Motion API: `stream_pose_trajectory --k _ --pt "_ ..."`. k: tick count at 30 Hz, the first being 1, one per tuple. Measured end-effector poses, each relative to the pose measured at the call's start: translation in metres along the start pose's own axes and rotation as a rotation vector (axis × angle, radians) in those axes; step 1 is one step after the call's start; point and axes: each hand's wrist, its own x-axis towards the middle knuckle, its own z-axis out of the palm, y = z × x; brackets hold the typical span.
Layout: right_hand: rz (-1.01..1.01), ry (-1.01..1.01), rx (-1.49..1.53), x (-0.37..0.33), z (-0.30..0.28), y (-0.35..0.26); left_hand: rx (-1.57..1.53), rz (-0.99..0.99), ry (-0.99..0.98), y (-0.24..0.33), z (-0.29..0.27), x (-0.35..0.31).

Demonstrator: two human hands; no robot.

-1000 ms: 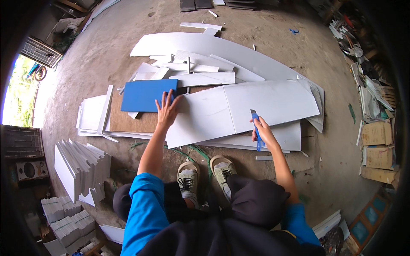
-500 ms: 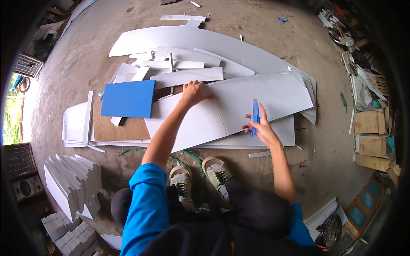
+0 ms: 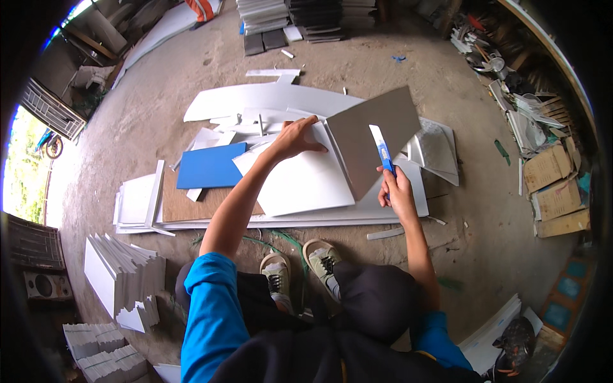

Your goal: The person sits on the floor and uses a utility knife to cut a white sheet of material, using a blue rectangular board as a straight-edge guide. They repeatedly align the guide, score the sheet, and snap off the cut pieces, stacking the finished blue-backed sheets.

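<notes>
My left hand [image 3: 297, 136] grips the far edge of a white foam-like sheet [image 3: 303, 182], its fingers curled over that edge beside a fold. Along the fold, the sheet's right half stands bent up and shows a shaded grey face [image 3: 373, 140]. In my right hand [image 3: 400, 193] is a blue utility knife [image 3: 385, 157], its long blade out and pointing away from me, just in front of the raised half. To the left of the sheet lies a blue rectangular panel [image 3: 211, 167] over a brown board [image 3: 220, 203].
Beneath and beyond lie white offcuts, including a long curved sheet [image 3: 255, 97]. A stack of upright white pieces [image 3: 121, 274] stands near left. Cardboard boxes [image 3: 550, 175] and clutter line the right side. More stacked sheets [image 3: 262, 19] sit at the far end.
The sheet, flat before, is now bent at its crease with the right half raised. The knife's blade is extended much further. My view has tilted up, showing more of the far floor.
</notes>
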Motion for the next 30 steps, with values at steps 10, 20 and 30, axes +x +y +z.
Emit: stream_pose_trajectory --k 10,20,30 --pt "-0.142 0.156 -0.326 -0.026 0.012 0.0 0.459 0.306 0.168 0.046 -0.008 0.0" --pt "-0.086 0.107 -0.27 -0.026 0.025 0.051 0.695 0.442 0.068 0.032 0.031 -0.028" --pt "-0.267 0.14 -0.63 -0.024 0.035 0.068 0.634 0.335 0.143 0.029 0.036 -0.038"
